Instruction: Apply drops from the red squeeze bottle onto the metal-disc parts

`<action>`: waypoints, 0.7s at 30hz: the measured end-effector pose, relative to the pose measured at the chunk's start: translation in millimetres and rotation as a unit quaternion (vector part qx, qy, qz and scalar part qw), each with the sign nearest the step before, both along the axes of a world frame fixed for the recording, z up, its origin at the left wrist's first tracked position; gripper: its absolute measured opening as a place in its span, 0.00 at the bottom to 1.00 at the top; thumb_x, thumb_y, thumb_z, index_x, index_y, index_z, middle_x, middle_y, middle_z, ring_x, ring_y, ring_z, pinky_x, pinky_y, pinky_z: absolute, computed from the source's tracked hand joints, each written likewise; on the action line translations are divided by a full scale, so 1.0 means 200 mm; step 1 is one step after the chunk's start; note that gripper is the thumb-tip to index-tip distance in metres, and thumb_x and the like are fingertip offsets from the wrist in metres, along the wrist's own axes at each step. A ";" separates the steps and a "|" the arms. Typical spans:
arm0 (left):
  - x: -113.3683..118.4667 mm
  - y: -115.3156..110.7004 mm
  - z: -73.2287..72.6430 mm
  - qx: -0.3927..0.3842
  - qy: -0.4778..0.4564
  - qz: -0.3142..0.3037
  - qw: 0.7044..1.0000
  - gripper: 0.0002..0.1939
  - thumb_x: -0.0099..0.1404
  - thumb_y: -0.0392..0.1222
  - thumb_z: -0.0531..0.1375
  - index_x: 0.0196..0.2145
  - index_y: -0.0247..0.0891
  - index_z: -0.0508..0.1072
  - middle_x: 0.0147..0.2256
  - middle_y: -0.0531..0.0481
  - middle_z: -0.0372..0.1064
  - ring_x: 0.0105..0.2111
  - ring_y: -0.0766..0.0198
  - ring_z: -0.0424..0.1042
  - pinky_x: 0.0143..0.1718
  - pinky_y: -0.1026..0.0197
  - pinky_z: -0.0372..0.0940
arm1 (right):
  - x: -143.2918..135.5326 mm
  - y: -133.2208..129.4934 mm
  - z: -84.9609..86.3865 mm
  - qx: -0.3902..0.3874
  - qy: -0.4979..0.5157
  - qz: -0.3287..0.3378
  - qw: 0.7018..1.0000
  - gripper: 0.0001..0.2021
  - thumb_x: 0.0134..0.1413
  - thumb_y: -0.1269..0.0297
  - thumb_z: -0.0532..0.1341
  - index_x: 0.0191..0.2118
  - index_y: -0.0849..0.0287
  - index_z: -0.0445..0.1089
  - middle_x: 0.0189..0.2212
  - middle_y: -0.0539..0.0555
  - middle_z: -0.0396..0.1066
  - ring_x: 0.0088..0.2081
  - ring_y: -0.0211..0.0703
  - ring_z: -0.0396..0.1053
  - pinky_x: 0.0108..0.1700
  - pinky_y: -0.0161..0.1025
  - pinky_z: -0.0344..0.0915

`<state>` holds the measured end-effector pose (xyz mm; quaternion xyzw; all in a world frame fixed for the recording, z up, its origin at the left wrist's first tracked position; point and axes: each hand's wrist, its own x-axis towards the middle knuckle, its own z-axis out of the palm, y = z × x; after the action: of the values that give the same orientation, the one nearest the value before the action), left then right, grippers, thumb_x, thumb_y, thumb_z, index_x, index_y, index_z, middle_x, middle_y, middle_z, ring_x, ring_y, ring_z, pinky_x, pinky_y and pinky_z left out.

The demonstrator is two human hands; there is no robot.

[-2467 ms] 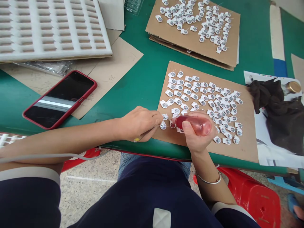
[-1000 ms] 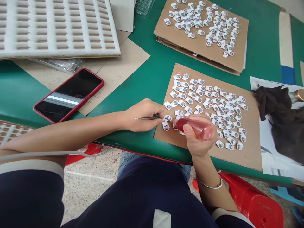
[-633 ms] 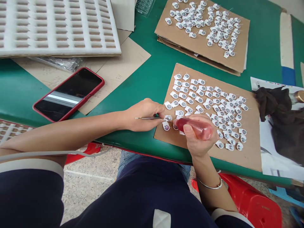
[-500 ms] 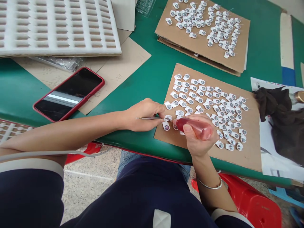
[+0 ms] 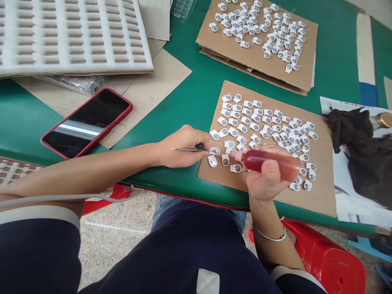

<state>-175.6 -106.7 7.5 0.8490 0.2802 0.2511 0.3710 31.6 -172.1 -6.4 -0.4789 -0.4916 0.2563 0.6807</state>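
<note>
My left hand (image 5: 182,148) is closed around a slim metal rod-like tool (image 5: 188,150), which sticks out to the left. Its fingertips are at a small white piece with a round, dark-patterned disc (image 5: 215,150) near the cardboard's left edge. In my right hand (image 5: 265,181) is a squeeze bottle (image 5: 272,164) of red liquid, lying almost level with its narrow tip toward the left. The tip is just right of the left fingertips, above similar pieces. Rows of these pieces cover the cardboard sheet (image 5: 318,196); the right hand and bottle hide some.
A cardboard stack (image 5: 306,83) with more white pieces lies farther back. To the left are a red-cased phone (image 5: 88,122) and a white slotted foam tray (image 5: 69,49). Dark cloth (image 5: 370,159) lies on white paper at right; a red stool (image 5: 333,265) stands below.
My right hand has swung the bottle to a flatter angle, its body reaching farther right and its tip drawn back from the left fingertips. The left hand stays nearly still, and the view shifts slightly.
</note>
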 end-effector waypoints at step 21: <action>-0.03 -0.03 0.08 0.023 0.053 -0.117 0.991 0.05 0.55 0.29 0.55 0.28 0.35 0.69 0.27 0.52 0.71 0.21 0.72 0.65 0.24 0.69 0.57 | 0.04 0.01 0.02 -0.051 0.083 0.043 0.994 0.16 0.47 0.52 0.59 0.39 0.55 0.61 0.28 0.49 0.64 0.21 0.39 0.69 0.13 0.35 0.57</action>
<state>-182.0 -113.3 24.5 0.8962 0.1928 0.1668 0.3630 40.3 -169.3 -3.3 -0.4685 -0.4402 0.3491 0.6818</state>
